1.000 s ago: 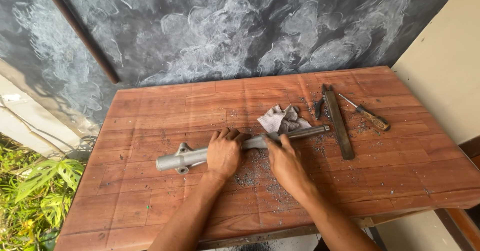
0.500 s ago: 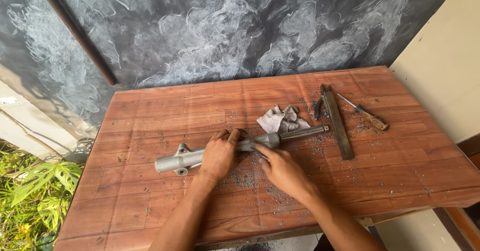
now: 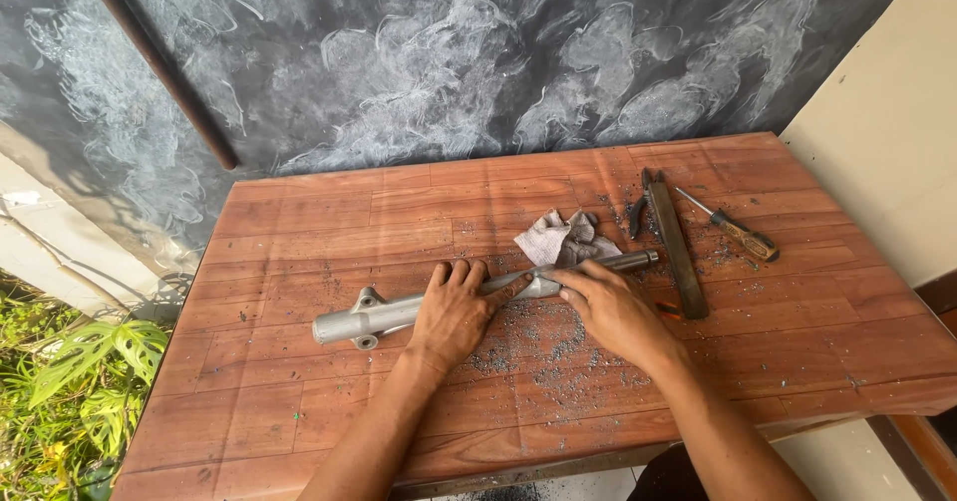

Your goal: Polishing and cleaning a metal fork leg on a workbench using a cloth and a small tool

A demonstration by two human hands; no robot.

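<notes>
Item: grey metal fork tube (image 3: 399, 314), lying lengthwise on the wooden surface (image 3: 299, 222), among metal filings (image 3: 538, 351).
Left hand (image 3: 454, 312): your grip lies closed over the tube's middle; press down so it cannot roll.
Right hand (image 3: 608, 312): fingertips pinch the tube just beside the left; work in small strokes.
Nearby: crumpled rag (image 3: 558, 242), flat file (image 3: 676, 247), screwdriver (image 3: 733, 227).

free: tabletop (image 3: 299, 232) left, far | blocked right: rag (image 3: 558, 242), file (image 3: 678, 247), screwdriver (image 3: 733, 227)
</notes>
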